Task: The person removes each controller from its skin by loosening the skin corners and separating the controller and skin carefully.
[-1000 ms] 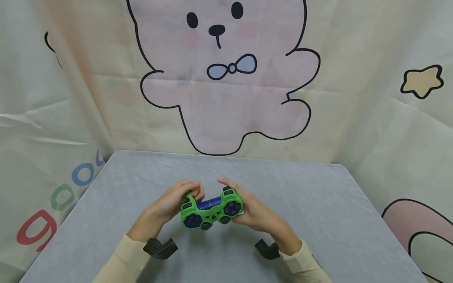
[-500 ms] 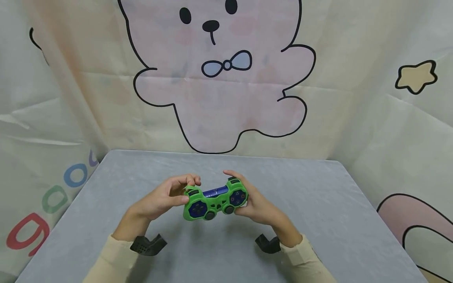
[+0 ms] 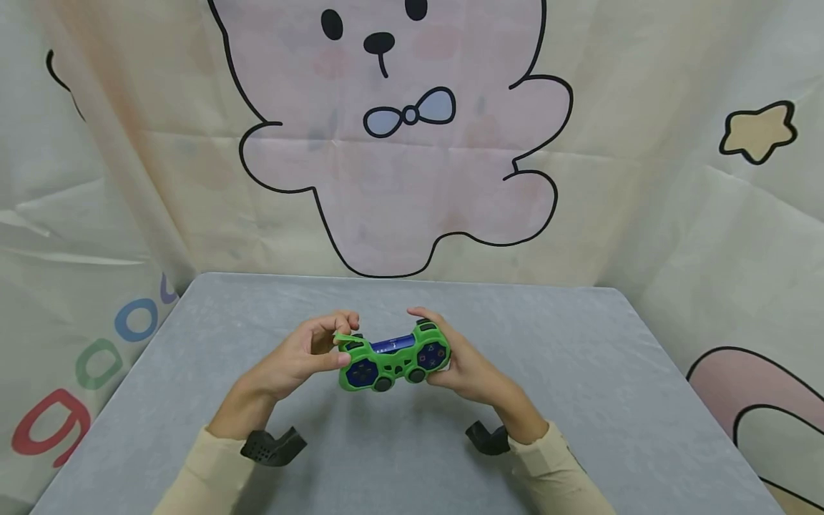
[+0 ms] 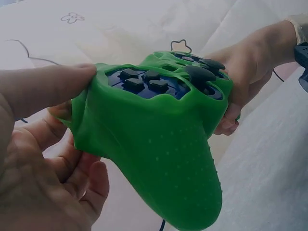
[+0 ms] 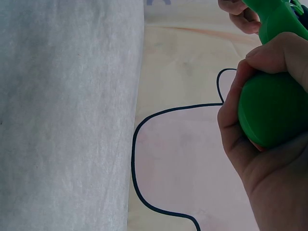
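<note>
A blue game controller [image 3: 394, 345] in a green silicone cover [image 4: 149, 130] is held above the table, its button face toward the head camera. My left hand [image 3: 292, 361] pinches the cover at the left shoulder, thumb on top and fingers behind. There the cover's edge stands away from the shoulder buttons in the head view. In the left wrist view the cover is wrinkled beside the thumb. My right hand [image 3: 466, 368] grips the opposite handle, with fingers and thumb wrapped round it in the right wrist view. Its index finger extends past the shoulder buttons.
A table [image 3: 547, 343] with a grey cloth lies beneath the hands. Behind it hangs a curtain [image 3: 399, 179] printed with a bear, and fabric walls stand at both sides. Each wrist wears a black camera mount [image 3: 273, 447].
The left hand has gone from curled fingers behind the controller to pinching the cover's edge at the shoulder. The controller has shifted slightly away from the body. The right hand keeps its grip.
</note>
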`<state>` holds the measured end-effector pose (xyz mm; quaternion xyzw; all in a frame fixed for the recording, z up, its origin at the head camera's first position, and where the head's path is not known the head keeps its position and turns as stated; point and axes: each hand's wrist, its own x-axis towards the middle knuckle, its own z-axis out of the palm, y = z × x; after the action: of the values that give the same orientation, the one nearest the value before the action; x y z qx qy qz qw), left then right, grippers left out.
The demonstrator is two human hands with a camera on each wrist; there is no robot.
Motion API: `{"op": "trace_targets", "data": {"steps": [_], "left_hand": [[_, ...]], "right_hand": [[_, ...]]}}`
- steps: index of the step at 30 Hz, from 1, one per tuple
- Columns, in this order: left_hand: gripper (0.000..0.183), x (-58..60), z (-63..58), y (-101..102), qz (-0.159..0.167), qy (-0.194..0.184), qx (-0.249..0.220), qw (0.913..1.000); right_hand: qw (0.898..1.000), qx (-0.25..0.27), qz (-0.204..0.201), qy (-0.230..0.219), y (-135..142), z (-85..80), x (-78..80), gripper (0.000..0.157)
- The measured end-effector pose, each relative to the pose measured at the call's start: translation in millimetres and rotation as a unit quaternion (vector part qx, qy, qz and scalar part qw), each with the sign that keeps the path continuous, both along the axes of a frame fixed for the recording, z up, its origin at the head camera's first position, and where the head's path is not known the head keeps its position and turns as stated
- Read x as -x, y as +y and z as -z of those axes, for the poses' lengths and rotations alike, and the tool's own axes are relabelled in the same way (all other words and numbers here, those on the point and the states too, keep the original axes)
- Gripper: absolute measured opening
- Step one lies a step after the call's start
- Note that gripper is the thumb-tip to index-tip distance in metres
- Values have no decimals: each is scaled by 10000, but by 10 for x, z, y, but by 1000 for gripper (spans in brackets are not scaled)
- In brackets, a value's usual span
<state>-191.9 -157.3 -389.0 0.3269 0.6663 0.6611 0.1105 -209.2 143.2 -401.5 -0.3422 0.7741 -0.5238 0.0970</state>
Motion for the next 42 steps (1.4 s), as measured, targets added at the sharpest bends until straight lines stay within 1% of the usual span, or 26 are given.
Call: {"op": "trace_targets", "data": {"steps": [6,10,13,15,18,20,24,26,29,30,32,34,37,39,42], "left_hand": [[19,-20,-21,-3,-278,140,-143,9994],[25,-17,-29,13,-566,127,-368,9976],[29,-1,-27,19,-781,22,-522,9956],[30,2,-39,27,-924,-125,-548,9941],[31,4,-49,34,-1034,-298,-555,9926],[28,-1,-60,28,-1063,-315,-443,9928],[25,3,-52,-6,-884,-13,-83,9960],[26,3,-46,-20,-846,177,148,9961],[27,3,-40,-21,-857,298,229,9956],[26,3,-41,-15,-864,335,192,9955],[28,3,-45,10,-859,346,-35,9957],[29,7,-51,51,-849,349,-408,9949],[33,11,-50,102,-915,364,-898,9911],[32,13,-40,117,-896,418,-1031,9897],[29,26,-25,108,-867,448,-963,9905]], "right_hand": [[9997,186,-151,-17,-13,-3,17,106],[9994,317,-161,-30,-23,-16,28,105],[9994,331,-106,46,-19,-30,42,102],[9993,351,-77,120,-13,-29,61,101],[9987,447,-134,201,6,-26,102,99],[9982,548,-146,207,21,-34,125,98],[9972,732,-4,166,40,-73,132,97],[9966,794,99,173,36,-90,122,97],[9963,822,154,183,26,-99,109,98],[9962,826,171,200,23,-99,107,98],[9958,869,201,229,29,-92,110,98],[9951,945,210,223,49,-83,112,98],[9934,1088,266,263,92,-56,123,97],[9933,1091,277,262,110,-44,121,97],[9934,1083,307,229,101,-39,121,98]]}}
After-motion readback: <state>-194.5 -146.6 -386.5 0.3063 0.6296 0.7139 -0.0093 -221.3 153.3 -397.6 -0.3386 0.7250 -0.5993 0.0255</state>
